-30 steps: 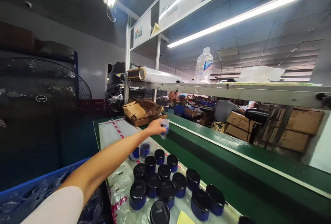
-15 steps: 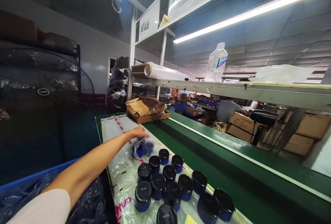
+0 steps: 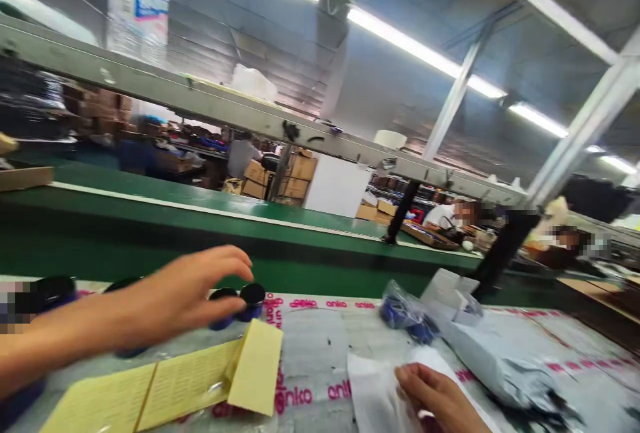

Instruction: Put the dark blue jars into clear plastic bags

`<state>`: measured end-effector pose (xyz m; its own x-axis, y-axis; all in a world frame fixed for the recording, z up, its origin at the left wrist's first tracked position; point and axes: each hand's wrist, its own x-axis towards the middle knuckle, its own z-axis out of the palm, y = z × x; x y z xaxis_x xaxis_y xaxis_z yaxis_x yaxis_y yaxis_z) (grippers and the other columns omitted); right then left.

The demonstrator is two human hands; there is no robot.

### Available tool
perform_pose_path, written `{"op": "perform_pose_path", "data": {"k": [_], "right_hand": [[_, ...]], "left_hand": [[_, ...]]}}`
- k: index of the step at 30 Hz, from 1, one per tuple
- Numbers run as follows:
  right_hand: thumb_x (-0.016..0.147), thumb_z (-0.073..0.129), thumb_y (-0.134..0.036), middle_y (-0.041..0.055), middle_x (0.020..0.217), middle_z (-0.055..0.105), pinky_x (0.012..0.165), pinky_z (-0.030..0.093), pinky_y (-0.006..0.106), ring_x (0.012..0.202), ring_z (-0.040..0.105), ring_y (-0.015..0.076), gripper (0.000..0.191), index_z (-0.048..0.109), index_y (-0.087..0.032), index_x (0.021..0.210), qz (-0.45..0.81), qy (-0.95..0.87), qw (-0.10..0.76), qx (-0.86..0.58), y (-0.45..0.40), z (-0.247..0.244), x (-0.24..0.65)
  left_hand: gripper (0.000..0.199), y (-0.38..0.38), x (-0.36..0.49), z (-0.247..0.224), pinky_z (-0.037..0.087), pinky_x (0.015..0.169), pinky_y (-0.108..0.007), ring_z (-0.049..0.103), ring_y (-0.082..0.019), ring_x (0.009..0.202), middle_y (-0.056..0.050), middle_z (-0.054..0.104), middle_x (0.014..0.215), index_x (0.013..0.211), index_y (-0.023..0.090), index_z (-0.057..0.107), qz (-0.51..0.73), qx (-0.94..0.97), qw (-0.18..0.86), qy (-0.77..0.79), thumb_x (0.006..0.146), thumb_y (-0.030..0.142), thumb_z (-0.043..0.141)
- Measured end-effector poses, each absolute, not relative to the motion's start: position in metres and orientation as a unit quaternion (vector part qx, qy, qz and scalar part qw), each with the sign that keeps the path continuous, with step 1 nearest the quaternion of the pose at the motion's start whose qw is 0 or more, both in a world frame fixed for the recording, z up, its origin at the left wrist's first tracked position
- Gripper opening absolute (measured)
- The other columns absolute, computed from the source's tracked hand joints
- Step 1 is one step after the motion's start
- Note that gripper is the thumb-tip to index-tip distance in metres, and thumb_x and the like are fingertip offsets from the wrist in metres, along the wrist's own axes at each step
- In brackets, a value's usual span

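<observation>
My left hand (image 3: 193, 286) is slightly blurred, its thumb and fingers apart and nothing between them. It reaches over the bench close to a small blue jar with a black lid (image 3: 253, 296). Below it lies a folded yellow printed sheet (image 3: 193, 379), one panel standing up at its right end. My right hand (image 3: 437, 393) pinches the edge of a thin white sheet (image 3: 373, 386) at the lower right; whether this is a bag I cannot tell. Beyond that hand, blue items in a clear plastic bag (image 3: 405, 313) rest on the bench.
A green conveyor belt (image 3: 200, 203) runs behind the bench under a metal shelf (image 3: 220, 96) bearing a clear bottle (image 3: 137, 13). A white plastic package (image 3: 493, 349) lies at right. Dark posts (image 3: 403, 213) hold the shelf. Other people sit in the background.
The view has swung to the right. My left hand has left the bagged jars at the bench's far end. My right hand with the white sheet has come into view.
</observation>
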<state>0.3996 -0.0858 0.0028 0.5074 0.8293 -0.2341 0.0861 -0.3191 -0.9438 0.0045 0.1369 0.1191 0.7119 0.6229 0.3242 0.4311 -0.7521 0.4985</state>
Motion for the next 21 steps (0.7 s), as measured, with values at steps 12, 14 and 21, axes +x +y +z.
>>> {"op": "perform_pose_path", "data": {"k": [12,14,21], "right_hand": [[0.059,0.083,-0.077,-0.0061,0.058,0.05,0.043,0.031,0.019,0.047,0.042,0.0072,0.064,0.059,-0.019,0.07,0.465,-0.342,0.524,-0.626,-0.076,-0.005,0.405],[0.06,0.086,-0.071,-0.0044,0.062,0.054,0.041,0.036,0.019,0.049,0.046,0.0083,0.059,0.065,-0.018,0.073,0.469,-0.35,0.535,-0.609,-0.078,-0.002,0.401],[0.057,0.095,-0.059,-0.0057,0.059,0.056,0.046,0.035,0.019,0.049,0.049,0.0078,0.056,0.059,-0.018,0.072,0.497,-0.304,0.573,-0.577,-0.078,0.002,0.393]], "left_hand": [[0.035,0.045,0.252,0.047,0.048,0.065,-0.036,0.06,-0.022,0.065,-0.001,0.062,0.064,0.068,0.021,0.066,0.052,0.791,0.557,0.249,0.063,0.054,0.077],[0.041,0.05,0.259,0.042,0.045,0.06,-0.03,0.057,-0.017,0.06,0.001,0.06,0.062,0.067,0.02,0.063,0.045,0.756,0.61,0.232,0.062,0.059,0.076],[0.054,0.058,0.25,0.035,0.045,0.058,-0.028,0.057,-0.012,0.056,0.0,0.063,0.066,0.062,0.018,0.059,0.078,0.691,0.684,0.22,0.052,0.068,0.077]]}}
